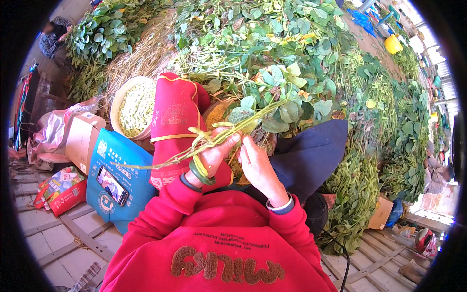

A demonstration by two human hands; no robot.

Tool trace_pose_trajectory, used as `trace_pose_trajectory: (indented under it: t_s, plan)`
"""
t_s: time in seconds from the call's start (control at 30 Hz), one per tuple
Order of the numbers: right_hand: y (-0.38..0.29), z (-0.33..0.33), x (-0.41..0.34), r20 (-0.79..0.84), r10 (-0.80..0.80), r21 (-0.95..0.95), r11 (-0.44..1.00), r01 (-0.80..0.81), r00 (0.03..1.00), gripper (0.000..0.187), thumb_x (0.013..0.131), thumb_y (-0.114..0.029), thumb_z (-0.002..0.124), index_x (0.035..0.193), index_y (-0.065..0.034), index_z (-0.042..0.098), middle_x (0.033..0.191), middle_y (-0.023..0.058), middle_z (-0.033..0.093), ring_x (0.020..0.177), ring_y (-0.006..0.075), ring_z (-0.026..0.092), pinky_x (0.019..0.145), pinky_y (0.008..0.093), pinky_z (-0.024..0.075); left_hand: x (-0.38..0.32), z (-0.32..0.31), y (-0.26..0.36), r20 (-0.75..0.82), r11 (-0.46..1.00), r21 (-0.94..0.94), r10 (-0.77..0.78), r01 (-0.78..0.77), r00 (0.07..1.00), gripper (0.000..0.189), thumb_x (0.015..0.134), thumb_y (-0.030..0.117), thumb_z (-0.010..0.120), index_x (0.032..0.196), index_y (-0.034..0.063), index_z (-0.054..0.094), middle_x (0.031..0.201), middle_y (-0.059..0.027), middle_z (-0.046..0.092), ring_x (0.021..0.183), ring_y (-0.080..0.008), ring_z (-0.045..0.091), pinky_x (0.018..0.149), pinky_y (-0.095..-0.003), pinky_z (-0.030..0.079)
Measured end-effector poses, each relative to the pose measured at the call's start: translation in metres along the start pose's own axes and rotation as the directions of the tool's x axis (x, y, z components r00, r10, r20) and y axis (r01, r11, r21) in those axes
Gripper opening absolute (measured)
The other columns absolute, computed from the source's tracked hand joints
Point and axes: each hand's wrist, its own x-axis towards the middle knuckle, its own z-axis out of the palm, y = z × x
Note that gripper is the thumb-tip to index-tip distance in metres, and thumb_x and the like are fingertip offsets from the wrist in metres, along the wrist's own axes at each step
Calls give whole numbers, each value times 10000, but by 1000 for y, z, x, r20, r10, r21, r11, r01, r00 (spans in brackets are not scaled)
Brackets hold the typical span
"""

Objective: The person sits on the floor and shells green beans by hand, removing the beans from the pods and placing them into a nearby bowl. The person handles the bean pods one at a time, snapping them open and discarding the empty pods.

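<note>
My left hand [214, 154] grips the stems of a cut green bean plant [268, 107], which looks like soybean. Its bare stem ends stick out to the left, and its leafy end reaches away to the right. Several plump green pods [199, 133] hang by my left fingers. Close beside the stems is my right hand [261, 166], thumb and fingertips drawn together; whether a pod sits between them is hidden. A green bangle [198, 171] circles my left wrist. Beyond my red-covered knee stands a white bucket [115, 106] filled with loose green pods [138, 106].
A large heap of leafy bean plants [233, 40] spreads in front, with more bundles [354, 182] at right. At left are a blue bag [124, 157] bearing a phone [112, 186], a cardboard box [82, 137] and a red bag [65, 189]. People sit far left and far right.
</note>
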Motion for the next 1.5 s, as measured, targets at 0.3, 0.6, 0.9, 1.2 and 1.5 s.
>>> trace_pose_trajectory:
  t_s: [0.3, 0.6, 0.9, 1.2, 1.5]
  plan:
    - [-7, -5, 1, 41, 14, 110, 994, -19, 999, 108, 939, -73, 378, 955, 12, 445, 666, 63, 448, 609, 155, 456, 560, 300, 405, 4, -9, 4, 269, 926, 286, 168, -246, 948, 186, 899, 257, 541, 908, 71, 549, 598, 51, 416, 501, -41, 320, 450, -214, 231]
    - [36, 3, 8, 1, 242, 168, 956, -238, 970, 191, 891, -209, 484, 863, -26, 531, 705, 224, 582, 682, 395, 590, 600, 449, 450, 4, -19, 7, 182, 997, 71, -44, 31, 982, 264, 938, 262, 442, 1025, 35, 544, 604, 21, 440, 451, -43, 352, 403, -202, 237]
    - [113, 64, 4, -59, 250, -591, 771, -236, 966, 167, 799, -155, 565, 901, -26, 541, 711, 238, 611, 694, 417, 605, 615, 506, 481, 32, -47, -44, 134, 966, -233, -77, 107, 988, 175, 856, 146, 463, 959, 41, 557, 698, -8, 506, 498, -60, 390, 436, -197, 276]
    - [60, 36, 4, 31, 299, -543, 806, -235, 954, 258, 784, -165, 514, 1016, -59, 559, 721, 242, 615, 694, 414, 610, 628, 503, 495, 18, -46, -60, 29, 896, -321, -314, 306, 949, 241, 795, 84, 480, 1027, 36, 524, 817, -52, 572, 543, -60, 442, 411, -179, 298]
    - [7, 12, -2, -118, -36, -160, 987, 17, 992, 110, 879, -166, 513, 886, -56, 526, 741, 167, 611, 650, 364, 606, 577, 436, 480, -11, -43, -55, 282, 715, -357, -531, 601, 799, 293, 910, 336, 441, 966, 70, 550, 822, -19, 563, 611, -87, 480, 417, -194, 311]
